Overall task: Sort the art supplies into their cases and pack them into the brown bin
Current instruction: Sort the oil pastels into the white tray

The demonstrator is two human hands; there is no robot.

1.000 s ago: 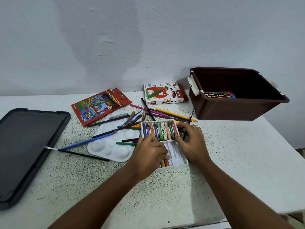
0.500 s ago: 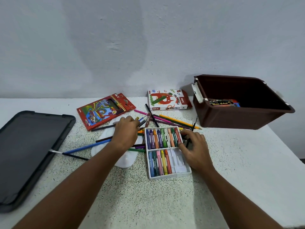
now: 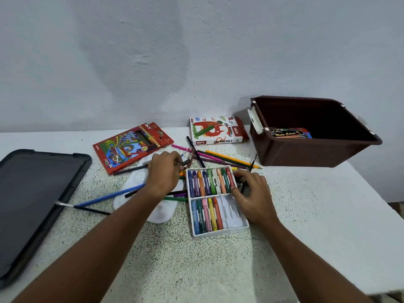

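A white pastel tray (image 3: 234,214) with several oil pastels lies mid-table. My right hand (image 3: 253,195) grips the tray's right edge, thumb by the red pastel. My left hand (image 3: 162,173) is left of the tray, over the loose pencils (image 3: 229,159), and its fingertips pinch a dark pencil (image 3: 187,163). The brown bin (image 3: 314,153) stands at the back right with a watercolour box (image 3: 288,133) inside. The oil pastels box (image 3: 216,130) and a red coloured-pencil case (image 3: 131,147) lie at the back.
A white paint palette (image 3: 162,215) lies under my left forearm, with a blue brush (image 3: 109,196) and a black one across it. A large black lid (image 3: 32,197) covers the table's left side. The wall runs close behind; the table's edge is at the right.
My left hand left the tray, reached to the pencil pile and closed on a dark pencil. My right hand stayed at the tray's right edge. The view shifted slightly.
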